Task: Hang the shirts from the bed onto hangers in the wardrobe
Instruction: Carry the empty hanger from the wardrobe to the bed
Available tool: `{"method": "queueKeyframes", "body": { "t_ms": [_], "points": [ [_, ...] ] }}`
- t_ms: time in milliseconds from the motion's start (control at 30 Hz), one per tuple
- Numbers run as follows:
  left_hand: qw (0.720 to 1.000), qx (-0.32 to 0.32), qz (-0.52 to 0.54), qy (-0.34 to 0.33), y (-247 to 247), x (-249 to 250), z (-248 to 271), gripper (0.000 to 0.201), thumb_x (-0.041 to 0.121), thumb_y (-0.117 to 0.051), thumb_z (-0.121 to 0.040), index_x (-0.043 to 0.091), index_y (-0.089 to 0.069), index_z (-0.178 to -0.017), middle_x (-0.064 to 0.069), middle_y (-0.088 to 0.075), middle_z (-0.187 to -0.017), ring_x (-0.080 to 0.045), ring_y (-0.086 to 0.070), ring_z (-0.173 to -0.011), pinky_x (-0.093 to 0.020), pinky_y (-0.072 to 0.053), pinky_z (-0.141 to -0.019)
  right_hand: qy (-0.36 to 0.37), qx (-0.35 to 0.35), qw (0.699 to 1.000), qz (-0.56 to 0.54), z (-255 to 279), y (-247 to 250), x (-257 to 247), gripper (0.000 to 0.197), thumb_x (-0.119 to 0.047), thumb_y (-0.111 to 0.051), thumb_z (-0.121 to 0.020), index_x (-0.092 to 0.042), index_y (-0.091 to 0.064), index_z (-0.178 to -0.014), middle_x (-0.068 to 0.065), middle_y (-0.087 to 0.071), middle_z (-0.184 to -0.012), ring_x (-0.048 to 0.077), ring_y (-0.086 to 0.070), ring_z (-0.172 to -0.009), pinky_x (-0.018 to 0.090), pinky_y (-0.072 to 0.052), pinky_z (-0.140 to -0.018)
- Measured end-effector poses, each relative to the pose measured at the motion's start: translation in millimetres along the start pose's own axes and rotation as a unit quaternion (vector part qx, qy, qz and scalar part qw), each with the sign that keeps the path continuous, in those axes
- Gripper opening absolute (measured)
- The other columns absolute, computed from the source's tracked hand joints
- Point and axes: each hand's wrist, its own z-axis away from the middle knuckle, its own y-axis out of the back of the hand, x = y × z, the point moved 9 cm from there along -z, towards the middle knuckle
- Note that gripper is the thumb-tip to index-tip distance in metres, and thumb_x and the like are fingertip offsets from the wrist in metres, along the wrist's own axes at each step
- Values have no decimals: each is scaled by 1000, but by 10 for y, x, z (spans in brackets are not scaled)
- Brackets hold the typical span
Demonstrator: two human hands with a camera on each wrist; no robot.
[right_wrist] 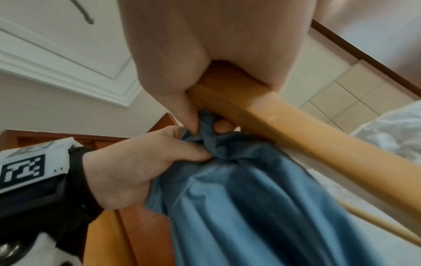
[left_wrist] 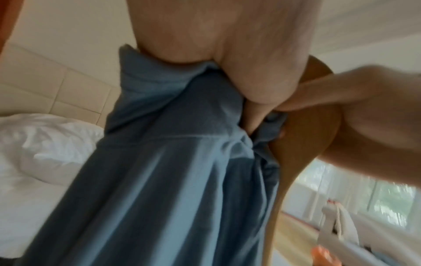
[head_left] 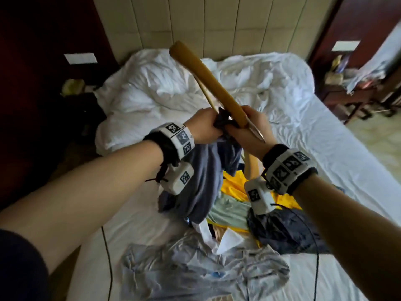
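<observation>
Both hands up over the bed (head_left: 338, 161) now: right hand (head_left: 249, 127) wrapped round the middle of the wooden hanger (head_left: 208, 77), thumb and a finger also pinching a fold of the blue shirt (head_left: 204, 170); left hand (head_left: 204, 127) fisted on the same bunched bit of cloth, prob. the collar or neck, right against the hanger. Shirt hangs down from that bunch w/ its tail resting on the pile of clothes (head_left: 234, 211) below the hanger. Risk as I read it: the cloth is wadded tight, so the hanger's arm could snag on a fold instead of sliding into the neck or shoulder, and a hard tug might drag the shirt off one side. Right hand is doing two jobs, hanger plus pinch, so a slip could drop the hanger onto the pile. The hanging tail could also catch the yellow garment (head_left: 234, 183) under the hanger and lift it along. Can't tell whether any part of the hanger is inside the shirt yet. Materials: hanger is smooth varnished wood, thick rounded arm w/ a thin bar under it, metal hook (head_left: 256, 132) pointing back at the right wrist; hard and slick, so cloth may slide. Shirt is a soft thin weave, limp, creases easily. White duvet (head_left: 173, 83) beyond the hanger is puffy and rumpled.
</observation>
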Motion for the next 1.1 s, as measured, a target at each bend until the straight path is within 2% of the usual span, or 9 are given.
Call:
{"method": "queueKeyframes", "body": {
  "t_ms": [233, 367, 500, 633, 733, 900, 967, 1033, 1100],
  "points": [
    [963, 149, 217, -54, 907, 182, 88, 14, 15, -73, -84, 21, -60, -81, 5, -67, -81, -1, -64, -82, -20, -48, -86, -4, 36, 999, 23, 68, 277, 101, 46, -34, -82, -77, -12, -61, -111, 2, -68, -88, 24, -64, -80, 42, -53, -75],
    [940, 167, 285, -84, 1177, 425, 363, 16, 9, -64, -94, -5, -68, -101, -10, -71, -101, -10, -66, -96, -25, -47, -99, -81, 25, 994, -64, 169, 121, 241, 41, -33, -84, -71, -16, -63, -102, -3, -72, -99, 17, -68, -91, 42, -54, -87],
    [934, 193, 288, -84, 1301, 485, 532, 21, 10, -61, -96, -10, -66, -95, -2, -68, -88, 1, -64, -82, -15, -42, -84, -82, 25, 989, -119, 170, 28, 65, 14, -25, -61, -56, -19, -60, -69, -5, -59, -62, 17, -56, -62, 34, -46, -62],
    [872, 129, 468, -65, 1205, 406, 595, 21, 4, -55, -95, 4, -72, -83, 0, -68, -80, -11, -66, -85, -24, -44, -92, -35, 28, 994, -100, 143, 24, -196, 11, -18, -64, -68, -19, -55, -74, -11, -55, -60, 5, -50, -52, 25, -42, -54],
    [843, 95, 526, -56, 1150, 440, 683, 27, 4, -55, -92, 15, -73, -75, 8, -66, -73, -7, -65, -82, -27, -41, -95, -22, 4, 994, -108, 139, -76, -232, 25, -14, -70, -75, -14, -63, -99, -10, -69, -87, -1, -63, -74, 23, -52, -70],
    [824, 84, 559, -25, 1190, 343, 800, 6, 12, -63, -83, 12, -69, -84, -6, -62, -95, -19, -64, -98, -30, -44, -102, -7, 3, 993, -114, 243, -207, -377, 6, -8, -69, -83, -6, -64, -81, -7, -56, -60, -6, -47, -48, 15, -38, -48],
    [873, 119, 472, 14, 1246, 181, 876, 9, 10, -65, -81, 15, -73, -81, -3, -68, -89, -17, -66, -97, -30, -47, -102, 7, 10, 994, -105, 222, -197, -437, 11, -9, -68, -83, -11, -59, -76, -8, -51, -58, 0, -44, -49, 17, -35, -50],
    [944, 218, 243, 40, 1425, 27, 1010, 12, 6, -65, -82, 12, -73, -76, 3, -66, -72, -5, -62, -74, -19, -48, -75, 11, 15, 996, -90, 189, -133, -472, 24, -8, -68, -82, -19, -50, -69, -9, -46, -56, 2, -42, -48, 14, -32, -48],
    [962, 267, 55, 10, 1492, -8, 1107, 8, 5, -67, -82, 9, -71, -87, 0, -67, -78, -6, -57, -69, -12, -42, -63, 29, 8, 996, -78, 197, -83, -548, 27, -9, -68, -82, -22, -48, -71, -9, -48, -59, 4, -44, -51, 16, -34, -50]
  ]
}}
